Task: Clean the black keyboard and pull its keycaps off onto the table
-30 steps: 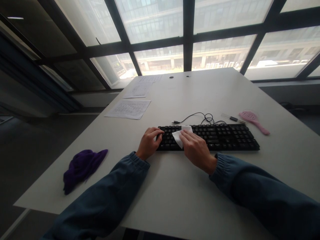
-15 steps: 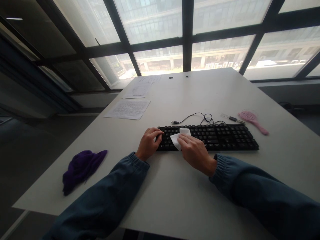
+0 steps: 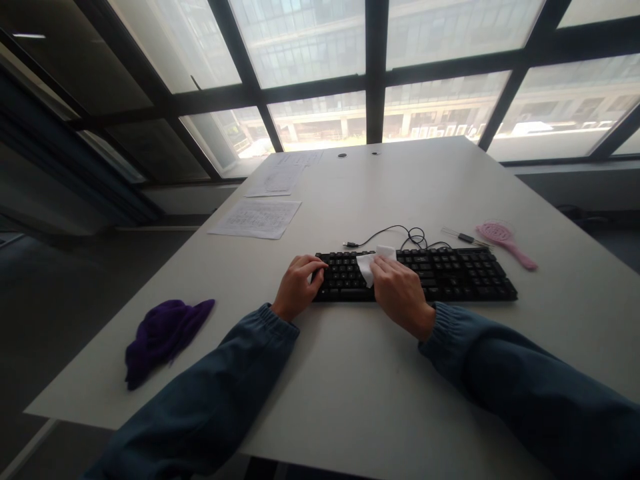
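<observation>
A black keyboard [image 3: 450, 275] lies across the white table in front of me. My left hand [image 3: 296, 285] grips its left end, with the thumb at the near side and the fingers curled over the edge. In my right hand [image 3: 399, 293] is a white tissue [image 3: 366, 268], pinched under the fingers and pressed on the keys left of the keyboard's middle. The tissue sticks out to the left and beyond the fingertips. Part of it is hidden under the hand.
Behind the keyboard lies its coiled cable [image 3: 415, 235] with a USB plug. A pink hairbrush [image 3: 505, 240] and a thin tool with a black middle [image 3: 467, 238] lie at the right. Purple cloth [image 3: 167, 337] rests near the left edge. Printed sheets [image 3: 257, 219] lie farther back on the table [image 3: 320, 400].
My right hand has slid the tissue to the right and slightly away from me over the keys. The left hand and the keyboard have stayed in place.
</observation>
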### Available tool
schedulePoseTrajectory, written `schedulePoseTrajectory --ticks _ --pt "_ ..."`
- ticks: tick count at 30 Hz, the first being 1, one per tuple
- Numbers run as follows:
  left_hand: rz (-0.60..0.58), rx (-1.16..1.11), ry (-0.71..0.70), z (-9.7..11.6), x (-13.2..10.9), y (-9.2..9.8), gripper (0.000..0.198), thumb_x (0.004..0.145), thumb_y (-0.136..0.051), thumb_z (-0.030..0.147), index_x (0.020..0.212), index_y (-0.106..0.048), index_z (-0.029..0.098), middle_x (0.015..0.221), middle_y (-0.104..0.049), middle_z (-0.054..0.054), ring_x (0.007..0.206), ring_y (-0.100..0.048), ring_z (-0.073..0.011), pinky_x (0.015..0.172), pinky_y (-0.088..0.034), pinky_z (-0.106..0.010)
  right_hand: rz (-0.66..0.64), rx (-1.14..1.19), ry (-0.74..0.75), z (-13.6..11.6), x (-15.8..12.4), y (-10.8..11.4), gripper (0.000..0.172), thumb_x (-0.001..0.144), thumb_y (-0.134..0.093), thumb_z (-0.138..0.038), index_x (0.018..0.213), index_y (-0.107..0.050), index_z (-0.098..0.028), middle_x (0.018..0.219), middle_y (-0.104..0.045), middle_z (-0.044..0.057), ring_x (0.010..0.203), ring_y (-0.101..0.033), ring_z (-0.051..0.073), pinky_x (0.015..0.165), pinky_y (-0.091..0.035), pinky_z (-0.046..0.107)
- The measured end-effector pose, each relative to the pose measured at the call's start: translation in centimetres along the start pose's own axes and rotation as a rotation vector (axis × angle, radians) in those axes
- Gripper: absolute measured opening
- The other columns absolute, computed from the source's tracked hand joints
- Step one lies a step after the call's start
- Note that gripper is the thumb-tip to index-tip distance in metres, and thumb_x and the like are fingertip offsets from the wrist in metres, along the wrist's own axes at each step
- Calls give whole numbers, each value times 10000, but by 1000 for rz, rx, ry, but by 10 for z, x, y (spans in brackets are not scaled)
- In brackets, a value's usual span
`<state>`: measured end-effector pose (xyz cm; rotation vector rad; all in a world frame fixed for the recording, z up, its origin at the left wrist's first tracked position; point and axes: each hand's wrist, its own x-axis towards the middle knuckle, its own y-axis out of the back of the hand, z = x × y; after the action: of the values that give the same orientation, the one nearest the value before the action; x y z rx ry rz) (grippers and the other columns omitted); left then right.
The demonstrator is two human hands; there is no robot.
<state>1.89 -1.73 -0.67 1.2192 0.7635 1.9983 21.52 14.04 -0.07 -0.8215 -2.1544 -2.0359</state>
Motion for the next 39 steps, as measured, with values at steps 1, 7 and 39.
schedulePoseTrajectory --ticks 1,7,39 --pt "1 -1 2 0 0 0 162 933 -568 176 973 -723 201 1010 -694 -54 1002 -603 -223 939 -511 -408 6 -6 3 2 1 -1 376 927 -457 -62 1250 -651 -62 1355 -644 178 1275 -594 270 1098 -444 370" --pt "-2 -3 -2 -1 -1 -1 160 922 -576 164 975 -723 200 1007 -694 -52 1006 -601 -222 942 -510 -410 -45 38 19 1 0 0 310 917 -462 -55 1103 -706 -99 1290 -685 165 1240 -622 255 1079 -455 357" --pt "-9 4 6 2 1 1 171 934 -551 186 963 -719 208 1008 -691 -57 1017 -604 -227 948 -508 -416 -4 102 137 -7 -7 -7 387 921 -456 -15 1249 -657 -59 1326 -662 175 1266 -604 276 1116 -455 405"
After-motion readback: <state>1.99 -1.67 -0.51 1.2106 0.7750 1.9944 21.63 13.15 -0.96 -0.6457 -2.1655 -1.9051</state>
